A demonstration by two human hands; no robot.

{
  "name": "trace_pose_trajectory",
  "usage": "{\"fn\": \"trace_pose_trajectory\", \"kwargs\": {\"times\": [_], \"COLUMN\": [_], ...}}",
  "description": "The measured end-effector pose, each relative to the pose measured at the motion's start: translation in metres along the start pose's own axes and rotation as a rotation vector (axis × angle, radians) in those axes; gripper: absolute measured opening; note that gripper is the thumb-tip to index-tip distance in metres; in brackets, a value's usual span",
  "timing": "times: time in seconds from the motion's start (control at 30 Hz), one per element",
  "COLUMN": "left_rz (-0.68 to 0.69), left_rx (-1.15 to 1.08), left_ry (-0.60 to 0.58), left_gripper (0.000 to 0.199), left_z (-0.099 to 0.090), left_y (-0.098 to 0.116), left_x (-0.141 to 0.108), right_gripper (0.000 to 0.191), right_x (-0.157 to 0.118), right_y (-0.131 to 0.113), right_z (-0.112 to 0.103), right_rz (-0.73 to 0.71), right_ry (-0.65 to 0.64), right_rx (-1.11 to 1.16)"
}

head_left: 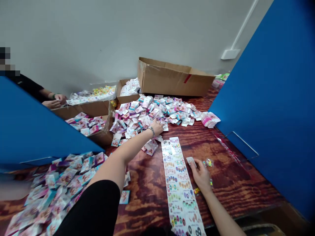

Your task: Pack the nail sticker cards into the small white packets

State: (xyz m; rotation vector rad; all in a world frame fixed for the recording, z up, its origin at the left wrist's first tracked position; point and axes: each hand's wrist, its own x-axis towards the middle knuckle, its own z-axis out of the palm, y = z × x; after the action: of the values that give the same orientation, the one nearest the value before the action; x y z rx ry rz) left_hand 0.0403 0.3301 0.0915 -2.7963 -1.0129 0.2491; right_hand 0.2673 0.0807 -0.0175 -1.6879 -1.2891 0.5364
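Packets heaped on table, carton behind

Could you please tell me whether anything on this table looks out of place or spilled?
The printed cards lie in a loose heap on the wooden table outside the cardboard box, which looks spilled, and one card lies alone.

Packet heap, lower left: blurred, cut off by the bottom edge. Printed strip: lower end cut off by the same edge. Small card in right hand: partly hidden by fingers. Colored bits: too small to tell.
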Motion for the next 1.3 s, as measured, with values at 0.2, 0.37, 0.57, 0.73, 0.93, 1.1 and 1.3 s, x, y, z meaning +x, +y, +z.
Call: {"fn": "trace_pose_trajectory", "kwargs": {"times": [0.2,0.37,0.57,0.73,0.93,1.1,1.3], "left_rz": [-0.072,-0.089,-0.064,-0.232,-0.373,-0.432,-0.480], "left_rx": [0.055,0.055,-0.014,-0.106,-0.091,-0.102,-0.115], "left_ry": [0.017,0.002,0.232,0.101,0.046,0.005,0.040], "left_gripper": [0.024,0.025,0.044,0.049,0.031,0.027,0.032], "left_z": [-0.022,-0.037,-0.027,0.000,0.020,0.020,0.000], "left_y": [-0.006,0.008,0.040,0.043,0.029,0.045,0.086], "left_x": [-0.091,-0.130,-0.074,-0.022,-0.048,-0.084,-0.125], "right_gripper": [0.039,0.039,0.039,0.039,0.044,0.046,0.047], "right_x": [0.000,0.000,0.001,0.001,0.001,0.002,0.002], "right_y": [0.002,0.002,0.000,0.001,0.000,0.000,0.001], "right_z": [0.000,0.001,0.000,-0.001,-0.001,-0.002,-0.003], "right_rz": [-0.041,-0.044,-0.068,-0.085,-0.081,-0.102,-0.122], "right_ry": [-0.003,0.008,0.005,0.010,0.014,0.012,0.012], "right_rx": [-0.009,-0.045,-0.060,-0.075,-0.112,-0.128,-0.124]}}
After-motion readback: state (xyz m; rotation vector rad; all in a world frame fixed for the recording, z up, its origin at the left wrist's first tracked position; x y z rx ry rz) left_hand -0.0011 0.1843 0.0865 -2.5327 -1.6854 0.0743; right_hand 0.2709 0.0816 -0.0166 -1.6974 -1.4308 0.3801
